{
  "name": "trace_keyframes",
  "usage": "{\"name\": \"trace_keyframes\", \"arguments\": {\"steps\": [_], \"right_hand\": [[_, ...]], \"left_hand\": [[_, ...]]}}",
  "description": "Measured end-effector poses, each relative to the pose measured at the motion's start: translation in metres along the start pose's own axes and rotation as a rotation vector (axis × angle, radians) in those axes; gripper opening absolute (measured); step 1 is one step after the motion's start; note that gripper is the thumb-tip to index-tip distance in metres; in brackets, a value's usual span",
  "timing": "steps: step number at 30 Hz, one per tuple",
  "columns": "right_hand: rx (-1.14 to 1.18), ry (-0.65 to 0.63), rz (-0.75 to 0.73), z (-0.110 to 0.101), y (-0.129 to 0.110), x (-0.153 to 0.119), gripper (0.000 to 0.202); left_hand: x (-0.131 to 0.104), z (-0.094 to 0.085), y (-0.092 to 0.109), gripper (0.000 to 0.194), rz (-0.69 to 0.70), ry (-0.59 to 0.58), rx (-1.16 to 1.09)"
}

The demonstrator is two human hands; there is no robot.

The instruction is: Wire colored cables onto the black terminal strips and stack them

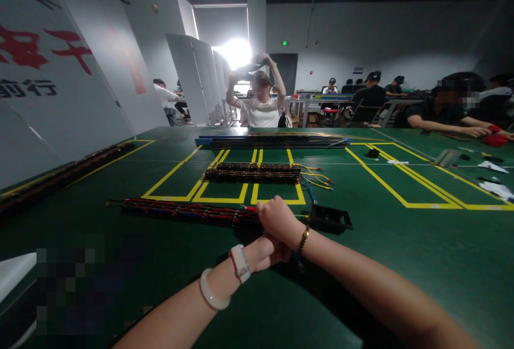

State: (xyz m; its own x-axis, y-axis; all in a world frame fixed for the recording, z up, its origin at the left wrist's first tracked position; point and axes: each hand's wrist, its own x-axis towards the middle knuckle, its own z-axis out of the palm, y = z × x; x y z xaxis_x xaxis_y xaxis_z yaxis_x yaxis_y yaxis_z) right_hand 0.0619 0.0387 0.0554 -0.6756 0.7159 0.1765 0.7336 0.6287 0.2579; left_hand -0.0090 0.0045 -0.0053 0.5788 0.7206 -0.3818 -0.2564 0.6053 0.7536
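Long dark strip with red and blue wires: lies crosswise on the green table, apparently laid so its right end sits within reach.
Right hand: fingers curled into a fist over that end, beside a red-sleeved wire end; I cannot tell whether they pinch it.
Left hand: under the right wrist, perhaps steadying; I cannot tell its finger state.
Black rectangular plastic frame: just right of the hands, contents too dark for me.
Dark strip bundle with yellow and blue leads: beyond, within yellow tape outlines, presumably for order.
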Motion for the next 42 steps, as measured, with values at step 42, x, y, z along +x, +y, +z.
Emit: {"name": "trace_keyframes", "arguments": {"steps": [42], "right_hand": [[0.378,0.621,0.131,0.025,0.06,-0.086,0.029]], "left_hand": [[-0.037,-0.012,0.038,0.039,0.388,0.271,1.097]]}}
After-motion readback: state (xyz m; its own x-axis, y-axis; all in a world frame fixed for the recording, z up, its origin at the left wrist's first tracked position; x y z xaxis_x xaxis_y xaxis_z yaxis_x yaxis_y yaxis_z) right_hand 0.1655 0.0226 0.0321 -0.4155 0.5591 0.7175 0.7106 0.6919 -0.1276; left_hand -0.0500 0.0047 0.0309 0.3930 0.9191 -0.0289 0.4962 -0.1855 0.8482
